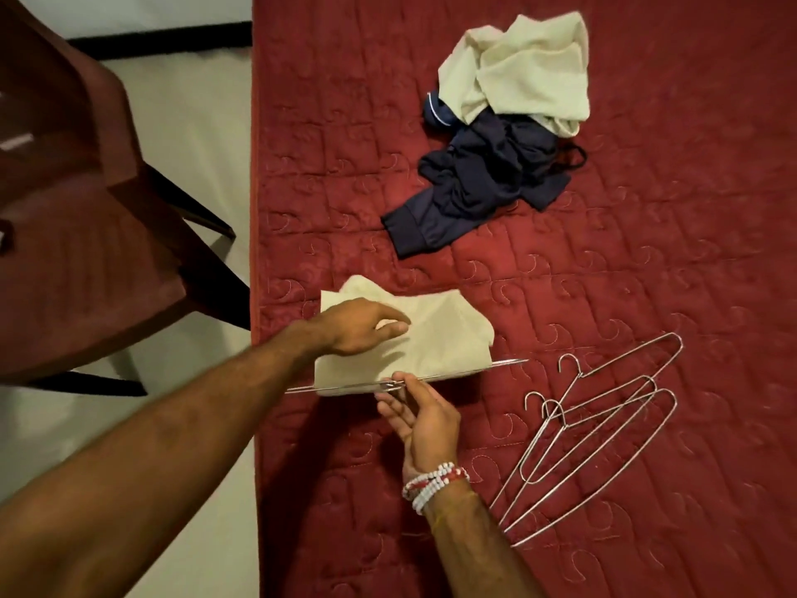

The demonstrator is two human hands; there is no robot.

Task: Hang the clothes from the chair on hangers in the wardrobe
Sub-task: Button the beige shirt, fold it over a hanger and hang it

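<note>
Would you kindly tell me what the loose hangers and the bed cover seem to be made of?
The hangers look like thin metal wire: silvery, glinting, bent into shape. The bed cover looks like quilted red fabric, possibly velvety: stitched swirls, soft sheen.

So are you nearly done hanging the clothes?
Not yet. The brown plastic chair shows no clothes. Right hand pinches a silver wire hanger under a folded cream cloth; left hand rests on it. To do: cream and navy clothes pile, three spare wire hangers.

Red quilted bed carries a clothes pile, cream cloth and wire hangers.
</note>
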